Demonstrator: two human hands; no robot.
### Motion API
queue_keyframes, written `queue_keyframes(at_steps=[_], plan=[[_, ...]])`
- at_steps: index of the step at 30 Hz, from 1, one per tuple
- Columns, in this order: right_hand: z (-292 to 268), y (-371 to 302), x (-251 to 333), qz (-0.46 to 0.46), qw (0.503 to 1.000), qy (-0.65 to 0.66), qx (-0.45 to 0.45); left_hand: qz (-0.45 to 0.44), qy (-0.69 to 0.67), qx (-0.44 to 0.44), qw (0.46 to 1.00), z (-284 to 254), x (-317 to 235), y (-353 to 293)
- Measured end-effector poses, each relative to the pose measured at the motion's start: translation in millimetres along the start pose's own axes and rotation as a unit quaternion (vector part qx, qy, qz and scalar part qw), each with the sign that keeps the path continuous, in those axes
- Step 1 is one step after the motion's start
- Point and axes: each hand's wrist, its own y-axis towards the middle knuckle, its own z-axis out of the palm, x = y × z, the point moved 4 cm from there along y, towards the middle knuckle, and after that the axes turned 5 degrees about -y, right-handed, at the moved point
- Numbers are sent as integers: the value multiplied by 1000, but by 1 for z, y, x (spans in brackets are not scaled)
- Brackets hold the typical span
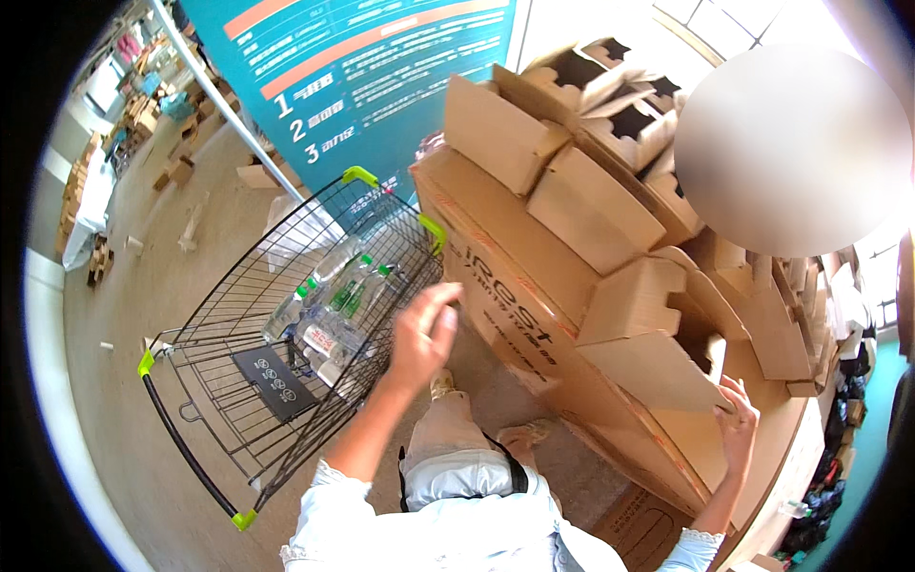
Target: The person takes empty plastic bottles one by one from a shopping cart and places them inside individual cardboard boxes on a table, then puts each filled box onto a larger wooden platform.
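My right hand (738,419) pinches the near lower corner of an open brown cardboard box (629,348), which rests tilted on a long, large carton (515,267). My left hand (426,334) is in the air between that carton and a black wire shopping cart (214,367). Its fingers and thumb are apart, and nothing shows in them. Several clear plastic bottles (329,336), some with green caps, lie in the cart.
More opened cardboard boxes (596,205) are piled along the carton's far side. Behind the cart stands a teal printed banner (381,105). Scattered cardboard (174,172) lies on the floor at far left. Dark bags (810,520) line the right. A blurred patch hides the upper right.
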Motion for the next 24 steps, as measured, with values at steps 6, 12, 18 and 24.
queue_keyframes(at_steps=[6,12,18,24], plan=[[2,9,10,-51,995,-39,74,-245,204,-4,948,-126,261,-20],[3,-7,18,-13,991,-103,83,-332,339,165,865,-122,418,-77],[-23,-27,9,13,954,-259,153,-409,430,195,781,-87,418,-64],[-36,-50,-20,88,936,-324,103,-424,488,251,721,-83,410,-54]])
